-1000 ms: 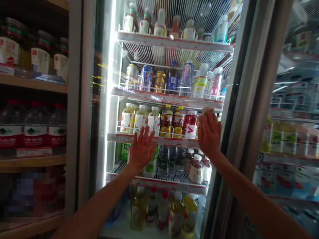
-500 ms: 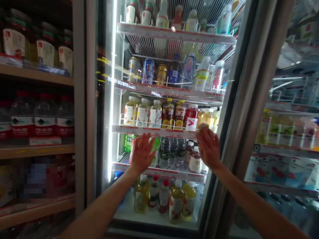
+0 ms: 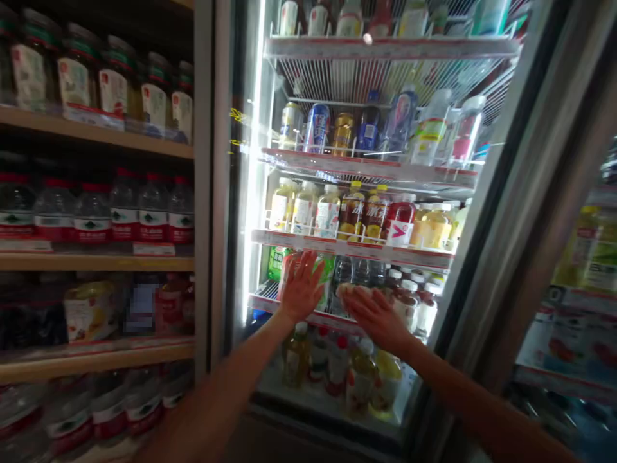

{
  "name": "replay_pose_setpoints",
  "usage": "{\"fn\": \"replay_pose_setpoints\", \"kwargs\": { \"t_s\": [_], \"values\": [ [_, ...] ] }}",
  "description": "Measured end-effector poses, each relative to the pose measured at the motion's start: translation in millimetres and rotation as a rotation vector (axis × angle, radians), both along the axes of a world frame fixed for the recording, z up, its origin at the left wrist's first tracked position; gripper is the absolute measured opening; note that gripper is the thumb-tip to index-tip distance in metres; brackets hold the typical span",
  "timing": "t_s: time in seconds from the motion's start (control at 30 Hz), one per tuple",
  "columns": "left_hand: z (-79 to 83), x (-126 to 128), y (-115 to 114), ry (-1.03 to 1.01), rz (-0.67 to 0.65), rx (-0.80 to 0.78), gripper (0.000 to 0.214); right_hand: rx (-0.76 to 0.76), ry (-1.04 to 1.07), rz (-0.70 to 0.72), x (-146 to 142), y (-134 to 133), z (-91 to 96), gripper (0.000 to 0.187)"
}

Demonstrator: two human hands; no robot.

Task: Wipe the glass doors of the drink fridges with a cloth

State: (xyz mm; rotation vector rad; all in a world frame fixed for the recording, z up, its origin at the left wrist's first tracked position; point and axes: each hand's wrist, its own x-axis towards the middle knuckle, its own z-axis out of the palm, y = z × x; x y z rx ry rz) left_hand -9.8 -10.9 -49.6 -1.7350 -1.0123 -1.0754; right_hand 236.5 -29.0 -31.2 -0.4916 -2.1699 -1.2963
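Lit drinks fridge [image 3: 424,257], red bottle [image 3: 401,215] marked "V" (most print blurred), left hand [image 3: 302,289] flat, spread wide, right hand [image 3: 378,316] holding pale cloth [image 3: 344,291].

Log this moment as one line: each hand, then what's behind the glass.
left hand: open, palm toward glass door | right hand: fingers extended over pale wad, perhaps cloth | behind door: bottles and cans on shelves

A pale cloth [image 3: 345,290] is seen under the right hand [image 3: 375,316]; green is shown by a pack [image 3: 276,262] left of the left hand [image 3: 303,287]. Above both hands, two dark brown bottles [image 3: 350,217] are topped with yellow caps [image 3: 355,184], and a red bottle's [image 3: 403,210] white label [image 3: 400,233] is marked with a pink V. Farther up, a blue can [image 3: 317,127] and a gold can [image 3: 343,132] are seen.
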Motion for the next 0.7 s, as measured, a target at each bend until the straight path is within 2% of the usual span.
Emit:
{"fn": "replay_pose_setpoints", "kwargs": {
  "t_s": [0.07, 0.17, 0.23, 0.27, 0.37, 0.43, 0.6, 0.63, 0.7],
  "values": [
    [-3.3, -4.5, -2.6, 0.033, 0.014, -0.023, 0.057, -0.003, -0.015, 0.019, -7.7, -0.6, -1.3, 0.049],
    [-8.1, -11.2, -5.3, 0.084, 0.033, -0.038, 0.055, 0.021, 0.31, -0.048, -15.5, 4.8, 16.7, 0.053],
    [-10.9, -14.8, -6.9, 0.1, 0.039, -0.051, 0.055, 0.033, 0.414, -0.067, -22.2, 7.9, 19.2, 0.057],
    [-12.1, -16.5, -8.0, 0.103, 0.04, -0.063, 0.054, 0.025, 0.38, -0.062, -25.9, 8.0, 14.0, 0.058],
    [-15.4, -21.8, -12.6, 0.118, 0.042, -0.097, 0.053, -0.033, 0.055, 0.003, -35.1, 3.7, -14.1, 0.054],
    [-17.6, -25.4, -16.2, 0.135, 0.042, -0.117, 0.053, -0.065, -0.039, 0.026, -37.9, 0.8, -23.3, 0.052],
    [-24.5, -28.6, -21.2, 0.136, 0.06, -0.144, 0.051, -0.06, 0.382, -0.067, -41.3, 2.1, -4.5, 0.054],
    [-26.0, -28.5, -21.6, 0.132, 0.065, -0.141, 0.051, -0.056, 0.384, -0.054, -42.5, 2.6, -5.1, 0.055],
    [-28.3, -28.8, -23.0, 0.122, 0.069, -0.138, 0.051, -0.058, 0.209, 0.023, -44.3, 2.9, -13.3, 0.054]
  ]
}}
